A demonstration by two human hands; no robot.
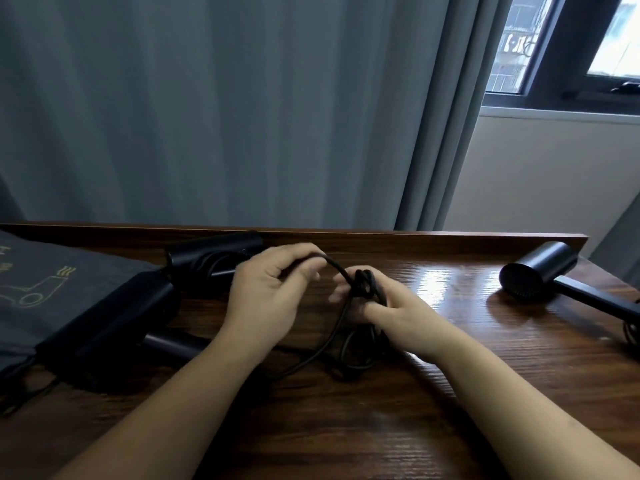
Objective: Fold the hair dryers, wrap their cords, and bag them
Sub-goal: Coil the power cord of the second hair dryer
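Note:
My left hand [266,289] pinches a black cord [337,268] and holds a length of it up over the table. My right hand [391,310] grips a bundle of coiled loops of the same cord [365,285], more loops hanging down onto the wood below it. A black hair dryer [138,313] lies on the left, its handle [173,342] pointing right. Behind it lies a second black dryer [214,256] with its cord wound on it. A third dryer [540,271] lies unfolded at the right. A dark drawstring bag [38,292] with a gold dryer print lies far left.
The wooden table [346,427] has a raised back rail [415,239]. Grey curtains hang behind it, and a window is at the upper right. A thin cord end shows at the right edge near the third dryer's handle [595,301].

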